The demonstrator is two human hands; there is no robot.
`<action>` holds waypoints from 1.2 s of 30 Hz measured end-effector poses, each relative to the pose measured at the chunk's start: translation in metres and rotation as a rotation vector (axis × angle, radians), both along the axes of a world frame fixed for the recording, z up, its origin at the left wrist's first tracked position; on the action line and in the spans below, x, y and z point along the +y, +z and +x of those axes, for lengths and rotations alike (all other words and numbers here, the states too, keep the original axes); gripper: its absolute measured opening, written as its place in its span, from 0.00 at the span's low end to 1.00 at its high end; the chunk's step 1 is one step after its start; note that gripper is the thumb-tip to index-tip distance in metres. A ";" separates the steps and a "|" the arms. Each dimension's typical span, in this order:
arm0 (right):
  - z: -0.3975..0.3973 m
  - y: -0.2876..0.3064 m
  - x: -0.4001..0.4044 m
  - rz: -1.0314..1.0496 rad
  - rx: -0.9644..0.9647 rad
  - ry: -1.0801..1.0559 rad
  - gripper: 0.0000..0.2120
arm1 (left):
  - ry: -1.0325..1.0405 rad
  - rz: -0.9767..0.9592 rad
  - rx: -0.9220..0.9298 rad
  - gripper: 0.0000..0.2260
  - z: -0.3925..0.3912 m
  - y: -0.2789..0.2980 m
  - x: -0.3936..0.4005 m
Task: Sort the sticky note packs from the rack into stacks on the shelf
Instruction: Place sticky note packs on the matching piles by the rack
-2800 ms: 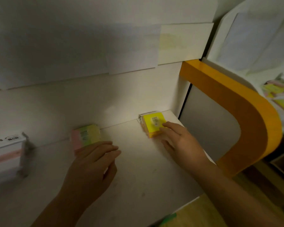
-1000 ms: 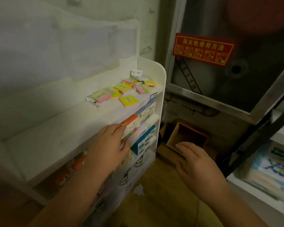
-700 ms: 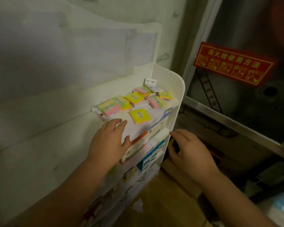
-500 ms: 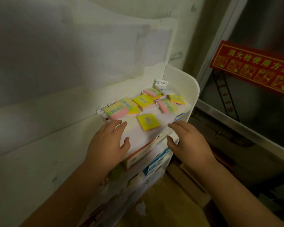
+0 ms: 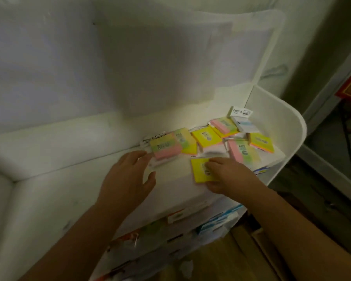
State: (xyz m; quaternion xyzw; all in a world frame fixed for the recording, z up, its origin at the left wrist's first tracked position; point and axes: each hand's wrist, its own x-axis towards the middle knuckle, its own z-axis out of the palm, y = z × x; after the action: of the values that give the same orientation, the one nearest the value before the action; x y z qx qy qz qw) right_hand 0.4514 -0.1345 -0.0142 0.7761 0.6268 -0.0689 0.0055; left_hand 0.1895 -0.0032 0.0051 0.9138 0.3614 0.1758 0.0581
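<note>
Right hand (image 5: 225,175) pinches the near yellow pack (image 5: 201,172) on the rack (image 5: 282,138) top. Left hand (image 5: 128,179), fingers relaxed and spread, reaches beside the pink-green pack (image 5: 165,148). Further packs lie scattered farther right.

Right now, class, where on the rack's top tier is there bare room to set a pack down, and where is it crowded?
Bare white surface lies left of the left hand and between it and the right hand, which is on the yellow pack. Crowded: the back right corner by the rack's side wall, where packs overlap.
</note>
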 end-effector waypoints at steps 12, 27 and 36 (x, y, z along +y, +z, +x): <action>0.009 -0.029 -0.016 0.360 -0.014 0.050 0.14 | -0.026 -0.054 0.170 0.27 0.083 -0.018 0.037; 0.018 -0.023 -0.050 0.648 0.084 0.106 0.15 | 0.154 0.019 -0.045 0.06 0.060 0.000 0.004; 0.012 -0.014 -0.038 0.803 0.127 0.244 0.17 | 0.231 0.137 -0.075 0.11 0.023 0.039 -0.035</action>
State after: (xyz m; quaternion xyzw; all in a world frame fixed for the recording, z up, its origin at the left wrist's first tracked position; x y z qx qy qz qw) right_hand 0.4632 -0.1729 -0.0283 0.6310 0.6901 0.1343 -0.3280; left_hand 0.2121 -0.0377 0.0446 0.8609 0.4487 0.2395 -0.0119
